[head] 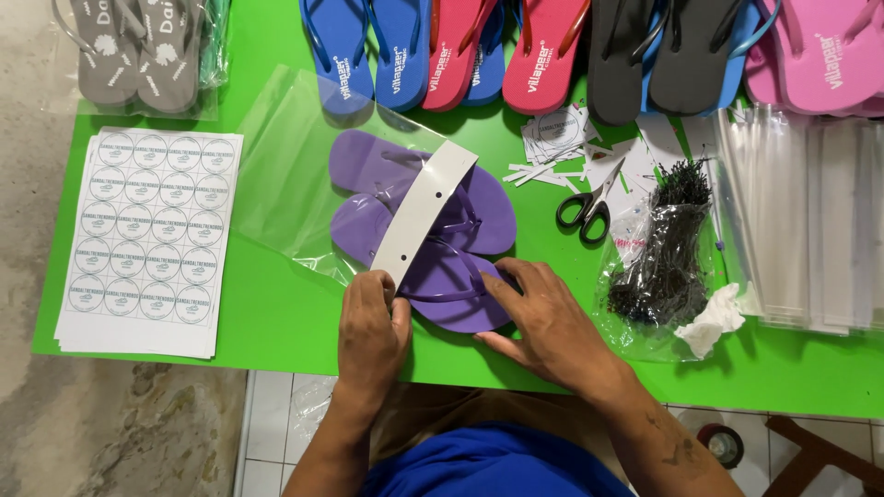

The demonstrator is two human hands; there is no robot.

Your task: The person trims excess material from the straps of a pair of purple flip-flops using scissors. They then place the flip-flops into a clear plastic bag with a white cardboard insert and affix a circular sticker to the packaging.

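Your left hand (372, 324) rests at the near end of a white card strip (425, 212), and its fingers are curled down so that the fingertips pinch the lower end of this strip. The strip lies slanted across a pair of purple flip-flops (479, 216) and it has small holes along its length. Your right hand (543, 317) lies flat and spread on the heel end of the purple flip-flops, near the table edge. Its fingers are quite open and they press on the sole; they do not close around anything.

The purple pair lies in the middle of the green table (276, 313), one sandal on top of the other, partly over a clear plastic bag (285, 175).

To the left lies a sheet of round stickers (147, 235). To the right of the pair you see black-handled scissors (587, 207), small paper scraps (562, 138), and a clear bag of black ties (663, 248) with a crumpled white tissue (711, 322) just beside it. More clear bags (801, 212) are stacked at the far right. Along the far edge stands a row of flip-flops: grey (138, 51), blue (368, 46), red (502, 51), black (663, 51) and pink (810, 51).
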